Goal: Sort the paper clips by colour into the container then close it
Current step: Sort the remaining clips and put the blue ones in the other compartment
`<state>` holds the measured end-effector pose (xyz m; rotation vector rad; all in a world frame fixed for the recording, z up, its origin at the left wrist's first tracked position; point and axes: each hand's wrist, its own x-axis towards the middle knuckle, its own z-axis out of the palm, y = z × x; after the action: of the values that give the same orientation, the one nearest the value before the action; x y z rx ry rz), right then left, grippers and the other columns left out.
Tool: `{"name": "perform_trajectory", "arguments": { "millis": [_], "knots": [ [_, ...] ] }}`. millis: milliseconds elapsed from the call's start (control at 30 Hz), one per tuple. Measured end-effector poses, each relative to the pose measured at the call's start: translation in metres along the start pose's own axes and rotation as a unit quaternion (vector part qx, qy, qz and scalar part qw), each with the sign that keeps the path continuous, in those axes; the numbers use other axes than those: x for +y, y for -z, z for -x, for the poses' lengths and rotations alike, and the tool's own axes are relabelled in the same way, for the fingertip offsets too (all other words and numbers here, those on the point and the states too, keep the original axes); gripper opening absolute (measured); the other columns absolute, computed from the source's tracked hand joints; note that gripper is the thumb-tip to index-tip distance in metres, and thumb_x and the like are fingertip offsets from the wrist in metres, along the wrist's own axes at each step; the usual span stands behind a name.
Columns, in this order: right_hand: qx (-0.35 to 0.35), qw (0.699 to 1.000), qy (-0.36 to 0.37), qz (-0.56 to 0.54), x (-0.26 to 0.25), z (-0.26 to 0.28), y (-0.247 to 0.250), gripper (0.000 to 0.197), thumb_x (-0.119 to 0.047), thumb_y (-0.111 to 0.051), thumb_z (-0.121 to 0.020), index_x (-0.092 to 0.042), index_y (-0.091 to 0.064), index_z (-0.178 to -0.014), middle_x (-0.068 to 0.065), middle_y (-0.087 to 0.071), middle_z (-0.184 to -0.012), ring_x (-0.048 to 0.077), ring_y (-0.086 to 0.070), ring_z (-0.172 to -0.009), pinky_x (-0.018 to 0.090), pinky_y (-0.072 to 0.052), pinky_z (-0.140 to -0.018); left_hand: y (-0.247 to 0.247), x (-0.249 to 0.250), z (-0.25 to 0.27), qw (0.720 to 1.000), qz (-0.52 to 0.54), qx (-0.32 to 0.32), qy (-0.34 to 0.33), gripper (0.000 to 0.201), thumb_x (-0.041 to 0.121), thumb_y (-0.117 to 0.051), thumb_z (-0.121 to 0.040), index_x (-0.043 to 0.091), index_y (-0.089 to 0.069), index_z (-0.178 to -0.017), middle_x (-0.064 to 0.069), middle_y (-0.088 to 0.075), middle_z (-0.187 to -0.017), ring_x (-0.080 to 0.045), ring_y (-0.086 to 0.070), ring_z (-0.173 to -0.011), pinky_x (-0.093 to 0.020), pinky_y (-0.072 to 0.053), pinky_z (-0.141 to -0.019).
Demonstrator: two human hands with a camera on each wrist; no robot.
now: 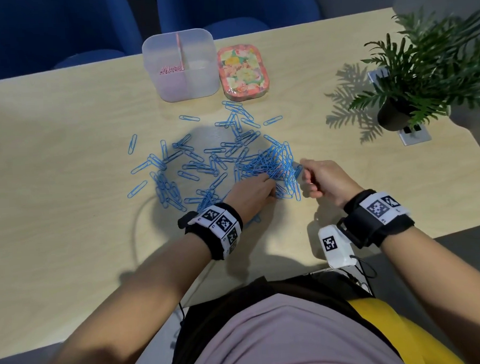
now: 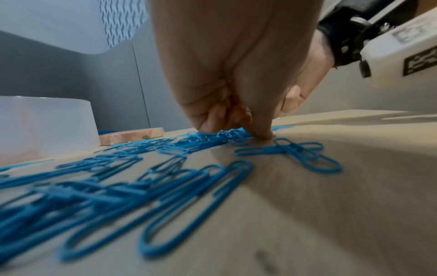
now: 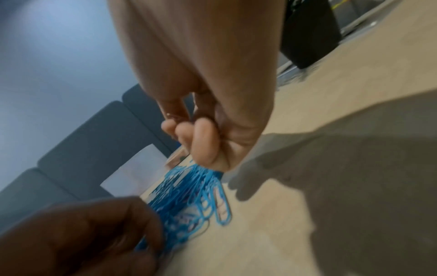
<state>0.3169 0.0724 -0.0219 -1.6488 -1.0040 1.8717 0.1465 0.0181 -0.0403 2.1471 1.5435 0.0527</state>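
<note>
A: From the head view, where do the clips lie?

B: The blue clips (image 1: 218, 160) are spread over the table (image 1: 51, 152), thickest in a heap in front of both hands. The box (image 1: 180, 65) stands at the far edge, lid off; pink clips (image 1: 169, 69) sit in its left compartment, and the right one looks bare. The flowered lid (image 1: 240, 69) lies just to the right of the box, touching or nearly so. A plant (image 1: 422, 69) stands well off to the right.

A: And the hands?

B: The left hand (image 1: 250, 191) is down in the heap, fingers bent into the clips. The right hand (image 1: 327, 180) is at the heap's right edge, fingers curled in.

A: The left wrist view?

B: The left hand (image 2: 236, 74) has its fingertips (image 2: 264, 133) pressed together on the table, pinching at a bunch of blue clips (image 2: 165, 186). The box (image 2: 45, 127) and lid (image 2: 132, 136) show behind.

A: The right wrist view?

B: It is blurred. The right hand (image 3: 212, 115) has its fingers curled tight. Blue clips (image 3: 189, 196) lie right under it, but I cannot tell whether it grasps any. The left hand (image 3: 78, 237) is dark in the foreground, against the same heap.
</note>
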Motion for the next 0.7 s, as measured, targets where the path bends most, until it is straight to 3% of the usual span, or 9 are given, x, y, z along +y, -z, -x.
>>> {"name": "perform_trajectory", "arguments": {
  "millis": [100, 133, 200, 233, 267, 367, 467, 533, 700],
  "knots": [
    [0.001, 0.980, 0.095, 0.174, 0.013, 0.003, -0.007, 0.045, -0.028, -0.052, -0.094, -0.016, -0.043, -0.052, -0.007, -0.040, -0.037, 0.008, -0.029, -0.033, 0.016, -0.025, -0.037, 0.000, -0.006, 0.003, 1.000, 0.026, 0.012, -0.010, 0.021, 0.024, -0.047, -0.094, 0.013, -0.059, -0.106, -0.006, -0.056, -0.112, -0.024, -0.056, -0.103, -0.036, -0.045, -0.081],
    [0.001, 0.953, 0.138, 0.271, 0.017, 0.004, -0.008, 0.043, -0.032, -0.059, -0.089, -0.020, -0.044, -0.051, -0.008, -0.044, -0.040, 0.008, -0.034, -0.036, 0.021, -0.030, -0.043, 0.001, -0.008, 0.004, 0.999, 0.040, 0.020, -0.011, 0.019, 0.022, -0.049, -0.092, 0.013, -0.060, -0.105, -0.006, -0.057, -0.110, -0.023, -0.056, -0.102, -0.034, -0.043, -0.079],
    [0.007, 0.857, 0.172, 0.486, 0.023, 0.007, -0.010, 0.033, -0.041, -0.071, -0.076, -0.022, -0.049, -0.059, -0.007, -0.050, -0.054, 0.012, -0.044, -0.051, 0.029, -0.033, -0.055, 0.001, -0.012, 0.005, 0.996, 0.072, 0.045, -0.005, 0.017, 0.022, -0.054, -0.089, 0.014, -0.059, -0.103, -0.004, -0.058, -0.107, -0.022, -0.057, -0.100, -0.028, -0.039, -0.075],
    [0.010, 0.814, 0.179, 0.553, 0.025, 0.010, -0.013, 0.028, -0.043, -0.071, -0.073, -0.024, -0.053, -0.068, -0.007, -0.052, -0.061, 0.016, -0.046, -0.058, 0.029, -0.032, -0.058, 0.001, -0.014, 0.005, 0.995, 0.084, 0.053, 0.000, 0.017, 0.021, -0.056, -0.088, 0.014, -0.058, -0.103, -0.003, -0.058, -0.105, -0.021, -0.056, -0.099, -0.025, -0.036, -0.073],
    [0.005, 0.794, 0.186, 0.579, 0.027, 0.010, -0.014, 0.023, -0.042, -0.070, -0.074, -0.025, -0.054, -0.075, -0.006, -0.053, -0.065, 0.019, -0.047, -0.064, 0.029, -0.031, -0.060, 0.002, -0.015, 0.005, 0.995, 0.089, 0.051, 0.003, 0.017, 0.020, -0.057, -0.087, 0.013, -0.057, -0.102, -0.003, -0.059, -0.104, -0.021, -0.056, -0.098, -0.024, -0.034, -0.073],
    [-0.001, 0.810, 0.206, 0.549, 0.032, 0.009, -0.016, 0.017, -0.032, -0.062, -0.083, -0.027, -0.050, -0.073, -0.004, -0.053, -0.064, 0.022, -0.048, -0.066, 0.031, -0.035, -0.061, 0.003, -0.017, 0.003, 0.997, 0.076, 0.029, -0.003, 0.015, 0.020, -0.056, -0.087, 0.014, -0.059, -0.101, -0.004, -0.059, -0.102, -0.022, -0.057, -0.098, -0.031, -0.042, -0.077],
    [-0.010, 0.857, 0.181, 0.482, 0.035, 0.001, -0.006, 0.025, -0.025, -0.062, -0.084, -0.025, -0.048, -0.063, -0.006, -0.053, -0.055, 0.017, -0.050, -0.055, 0.033, -0.043, -0.062, 0.005, -0.018, 0.002, 0.998, 0.067, 0.005, -0.007, 0.015, 0.022, -0.054, -0.089, 0.017, -0.061, -0.102, -0.002, -0.058, -0.105, -0.020, -0.057, -0.101, -0.031, -0.044, -0.079],
    [0.001, 0.900, 0.161, 0.404, 0.033, -0.004, 0.007, 0.027, -0.023, -0.064, -0.083, -0.024, -0.050, -0.060, -0.008, -0.054, -0.050, 0.004, -0.046, -0.045, 0.028, -0.039, -0.057, 0.006, -0.019, 0.001, 0.998, 0.057, -0.005, -0.009, 0.016, 0.022, -0.052, -0.090, 0.017, -0.061, -0.103, -0.001, -0.058, -0.108, -0.018, -0.056, -0.105, -0.030, -0.043, -0.080],
    [0.052, 0.953, 0.147, 0.258, 0.017, -0.001, 0.025, 0.034, -0.007, -0.064, -0.085, -0.019, -0.052, -0.055, -0.013, -0.048, -0.033, 0.000, -0.037, -0.032, 0.017, -0.033, -0.044, 0.009, -0.013, -0.001, 0.999, 0.002, -0.040, -0.029, 0.018, 0.020, -0.046, -0.093, 0.010, -0.056, -0.104, -0.007, -0.056, -0.111, -0.025, -0.056, -0.102, -0.036, -0.043, -0.080]
  ]
}}
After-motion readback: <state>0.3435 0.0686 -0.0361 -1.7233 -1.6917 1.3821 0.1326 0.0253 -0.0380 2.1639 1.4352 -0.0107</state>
